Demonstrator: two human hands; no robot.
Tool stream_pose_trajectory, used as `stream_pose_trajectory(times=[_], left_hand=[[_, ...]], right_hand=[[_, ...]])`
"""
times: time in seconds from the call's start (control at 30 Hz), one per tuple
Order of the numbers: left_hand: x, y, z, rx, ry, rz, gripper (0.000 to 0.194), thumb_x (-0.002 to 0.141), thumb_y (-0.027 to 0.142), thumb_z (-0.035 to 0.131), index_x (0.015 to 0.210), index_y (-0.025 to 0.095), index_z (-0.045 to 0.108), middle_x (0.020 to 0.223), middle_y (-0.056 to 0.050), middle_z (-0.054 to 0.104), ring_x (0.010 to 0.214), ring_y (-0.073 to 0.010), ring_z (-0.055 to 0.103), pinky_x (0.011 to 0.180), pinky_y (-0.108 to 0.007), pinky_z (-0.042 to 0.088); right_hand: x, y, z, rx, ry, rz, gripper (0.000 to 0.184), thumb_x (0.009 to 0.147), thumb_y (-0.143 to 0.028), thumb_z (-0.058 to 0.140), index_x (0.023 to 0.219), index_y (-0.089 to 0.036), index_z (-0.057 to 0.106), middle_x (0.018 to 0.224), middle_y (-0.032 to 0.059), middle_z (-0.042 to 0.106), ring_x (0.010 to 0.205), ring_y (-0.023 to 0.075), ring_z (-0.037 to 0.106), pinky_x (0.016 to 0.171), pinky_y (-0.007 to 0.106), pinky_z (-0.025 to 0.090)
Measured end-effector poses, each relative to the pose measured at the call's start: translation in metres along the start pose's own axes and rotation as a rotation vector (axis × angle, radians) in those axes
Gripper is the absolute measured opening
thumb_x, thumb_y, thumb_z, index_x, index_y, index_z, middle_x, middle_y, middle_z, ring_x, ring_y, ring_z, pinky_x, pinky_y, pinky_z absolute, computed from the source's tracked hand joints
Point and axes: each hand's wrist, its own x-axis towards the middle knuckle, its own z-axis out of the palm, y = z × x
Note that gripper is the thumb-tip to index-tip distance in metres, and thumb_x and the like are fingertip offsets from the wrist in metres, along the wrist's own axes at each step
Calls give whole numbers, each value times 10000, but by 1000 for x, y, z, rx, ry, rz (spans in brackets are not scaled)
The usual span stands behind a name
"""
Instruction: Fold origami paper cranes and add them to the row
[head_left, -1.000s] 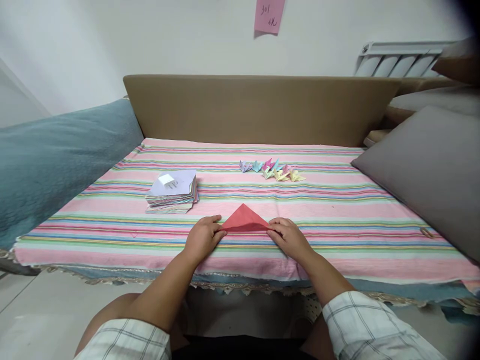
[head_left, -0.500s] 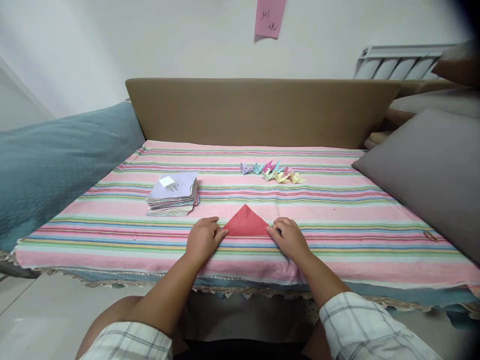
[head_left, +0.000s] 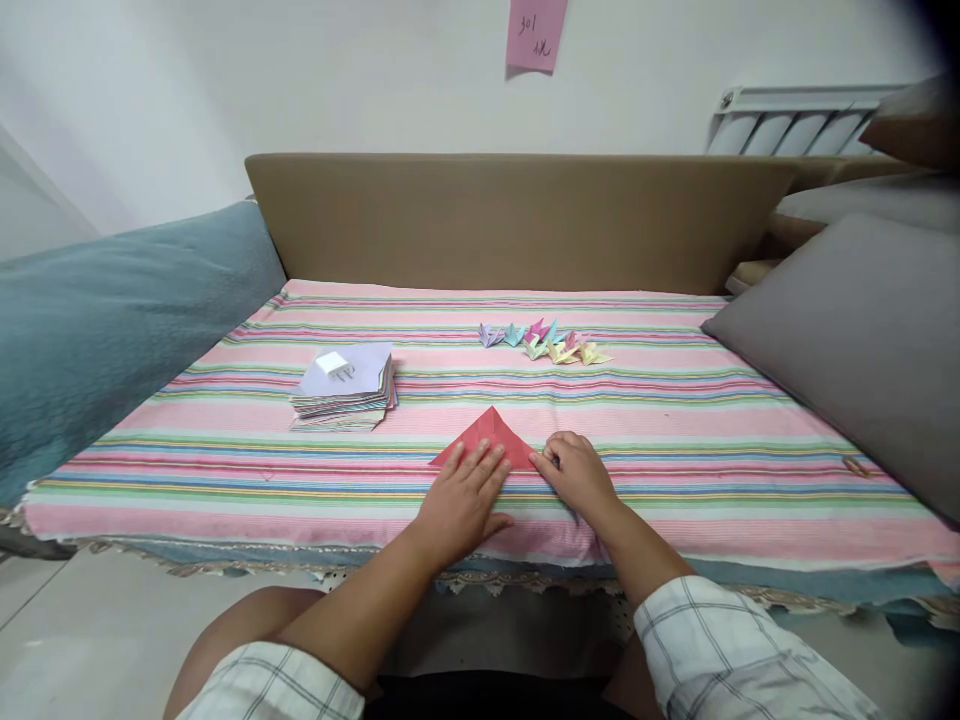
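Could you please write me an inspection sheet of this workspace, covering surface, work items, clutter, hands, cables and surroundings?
Surface: striped cloth, slightly rumpled near its front edge.
Work items: red paper, folded to a triangle; paper stack to its left; folded paper figures grouped behind it.
Clutter: white plug adapter on the stack; small brown object at right, too small to identify.
Hands: left hand laid over the red paper, fingers spread; right hand at its right corner, pinching or pressing unclear.
Cables: nothing seen.
Surroundings: tan backrest behind; grey cushion right; pink note on the wall.
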Motion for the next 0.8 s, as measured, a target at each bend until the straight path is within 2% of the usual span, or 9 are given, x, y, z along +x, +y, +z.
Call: stream_pose_trajectory(times=[0.1,0.27,0.33,0.4,0.47,0.53,0.57,0.67,0.8], left_hand=[[0,8,9,3,-52,-23,748,798,624,463,1386,178,343,1462,-104,315,1361,-278,242,1115,-470,166],[-1,8,15,-7,-96,-114,777,779,667,443,1381,185,357,1448,-120,336,1333,-300,300,1089,-482,215],[-1,9,14,-9,-95,-121,768,785,659,442,1381,183,358,1449,-121,336,1332,-302,299,1085,-487,221],[-1,9,14,-13,-90,-125,750,790,642,452,1378,186,365,1445,-125,341,1329,-306,304,1082,-491,225],[-2,9,13,-21,-94,-121,706,805,590,474,1376,189,371,1438,-126,354,1328,-308,304,1078,-490,226],[-3,8,13,-26,-107,-108,652,827,512,486,1378,185,369,1437,-121,358,1335,-304,291,1076,-482,223],[-3,8,13,-25,-114,-101,632,835,478,485,1380,181,366,1439,-119,356,1340,-301,282,1077,-476,219],[-3,7,12,-20,-122,-103,618,842,451,481,1376,159,372,1443,-121,347,1344,-295,274,1082,-463,211],[-1,8,10,-28,-128,-120,651,813,509,508,1357,164,408,1441,-124,349,1330,-301,300,1084,-472,218]], right_hand=[[0,1,0,-5,13,-17,295,839,-380,515,598,-215,473,756,29,562,770,183,513,717,300,387],[1,0,-3,-18,22,-3,271,842,-380,512,625,-217,511,767,39,584,781,195,533,729,319,413],[-3,-8,-4,-37,87,-4,208,849,-366,505,731,-207,570,876,69,618,872,222,544,796,360,415],[-10,-20,-3,-56,162,-87,214,870,-351,473,923,-191,606,1073,107,611,1037,254,516,926,428,360],[-21,-35,2,-36,94,-304,326,902,-360,418,1137,-183,560,1200,110,582,1161,246,469,1042,464,255],[-32,-47,9,-29,-29,-511,494,902,-429,405,1319,-167,422,1328,114,500,1268,250,384,1079,484,209],[-37,-51,13,-40,-55,-539,561,896,-464,404,1362,-155,367,1371,123,454,1304,262,339,1081,501,203],[-46,-53,19,-82,-96,-506,676,886,-528,391,1415,-126,267,1425,159,364,1336,293,286,1069,543,205],[-50,-42,17,-115,-115,-437,683,887,-541,380,1429,-150,238,1417,161,375,1321,304,316,1059,573,192]])
